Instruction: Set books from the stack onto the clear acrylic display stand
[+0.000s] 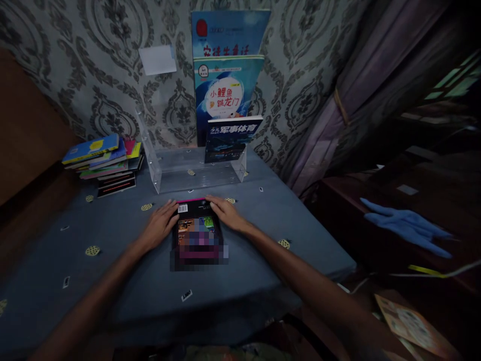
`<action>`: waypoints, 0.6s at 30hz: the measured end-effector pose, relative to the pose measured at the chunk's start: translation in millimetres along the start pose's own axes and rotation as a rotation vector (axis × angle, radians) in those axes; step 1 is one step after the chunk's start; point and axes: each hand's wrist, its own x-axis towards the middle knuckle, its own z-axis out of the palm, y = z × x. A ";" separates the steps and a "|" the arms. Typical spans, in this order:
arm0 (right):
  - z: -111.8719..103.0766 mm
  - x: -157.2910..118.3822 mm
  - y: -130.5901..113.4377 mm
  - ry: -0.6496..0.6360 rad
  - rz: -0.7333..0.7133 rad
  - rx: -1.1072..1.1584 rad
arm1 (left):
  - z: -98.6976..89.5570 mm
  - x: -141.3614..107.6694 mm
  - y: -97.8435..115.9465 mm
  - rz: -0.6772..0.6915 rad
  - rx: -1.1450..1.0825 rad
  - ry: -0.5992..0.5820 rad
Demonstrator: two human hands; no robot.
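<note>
A dark book with a pink edge and a white barcode [195, 208] lies flat on the blue-grey table; its near part is pixelated. My left hand [160, 223] rests at its far left corner, fingers stretched. At the opposite corner my right hand [227, 213] touches the cover with its fingertips. Both hands look open over the edges. Behind them stands a clear acrylic rack [195, 175]. Its right side holds a dark blue book [229, 145], a teal book [225, 95] and a taller blue book [229, 35], all upright.
A stack of books [108, 160] lies at the back left of the patterned table [124, 281]. Patterned wallpaper and a white paper [158, 60] are behind. To the right are a purple curtain [323, 125], blue gloves [408, 225] and an orange booklet [413, 323].
</note>
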 end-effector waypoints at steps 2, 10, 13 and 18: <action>-4.0 3.9 3.2 0.015 0.032 0.089 | -2.2 3.7 1.6 0.011 -0.006 -0.045; -13.1 6.7 3.8 0.017 0.110 0.293 | -0.1 30.7 13.5 0.093 0.013 -0.188; -13.5 7.9 4.4 0.029 0.126 0.399 | 3.2 41.3 21.1 0.146 0.027 -0.217; -14.2 10.3 6.3 0.015 0.157 0.513 | 4.6 54.2 37.8 0.239 0.022 -0.266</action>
